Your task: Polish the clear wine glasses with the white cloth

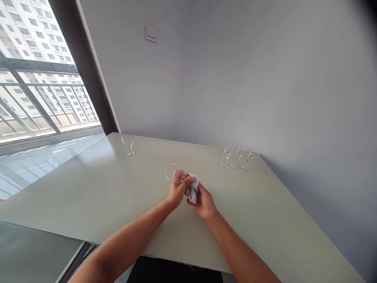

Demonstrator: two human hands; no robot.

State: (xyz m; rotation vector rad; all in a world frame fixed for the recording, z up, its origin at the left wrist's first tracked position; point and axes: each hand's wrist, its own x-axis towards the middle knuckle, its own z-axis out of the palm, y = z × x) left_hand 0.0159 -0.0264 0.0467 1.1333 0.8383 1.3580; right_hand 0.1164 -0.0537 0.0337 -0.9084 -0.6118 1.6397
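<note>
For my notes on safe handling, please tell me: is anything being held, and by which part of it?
The left hand holds a stemmed glass by its lower bowl; the right hand holds a cloth by its bunched right side.

The clear, round-bowled glass [180, 177] lay tilted in the left hand [176, 190] at mid-frame, mouth toward the left. The crumpled, whitish cloth [193, 188] bunched just right of it, in the right hand [205, 203].

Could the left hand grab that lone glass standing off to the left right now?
Probably not straight away: the left hand is holding another glass. Nothing visible blocks the way to the lone glass, but it stands farther off and may take a stretch.
</note>
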